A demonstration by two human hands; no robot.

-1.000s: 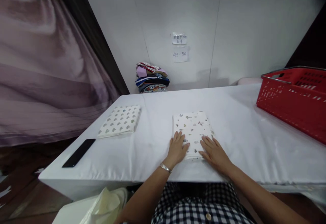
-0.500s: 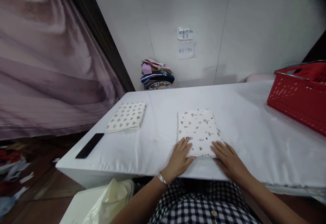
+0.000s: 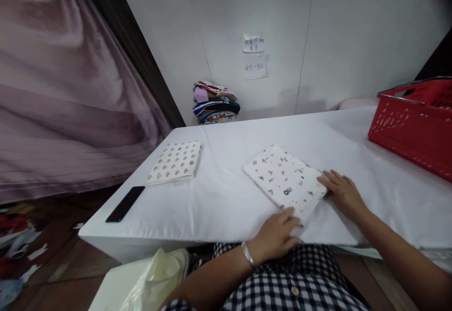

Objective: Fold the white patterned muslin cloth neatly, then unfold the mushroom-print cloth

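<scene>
While your right hand (image 3: 344, 193) lay over the right corner of the folded white cloth printed with small grey-brown plants and animals (image 3: 282, 174), your left hand (image 3: 277, 235) reached its near corner with the fingertips. Your right fingers were stretched out and slightly apart; your left fingers were a little bent, with gaps between them. Whether either of your hands pinched the fabric, you could not have told from this view. That cloth sat turned at an angle near the front edge of the white-covered counter (image 3: 222, 207), right of its middle. Well to its left lay a second folded white cloth with rows of grey mushroom-like shapes (image 3: 175, 161), and just nearer to you, a flat black rectangular slab (image 3: 125, 204). At the far right stood a red perforated plastic basket with metal handles (image 3: 413, 127). Beyond the far edge rose a stack of multicoloured folded fabrics (image 3: 215, 103), against the pale wall (image 3: 271, 14). You wore a silver bracelet (image 3: 247, 253) on your left wrist.
</scene>
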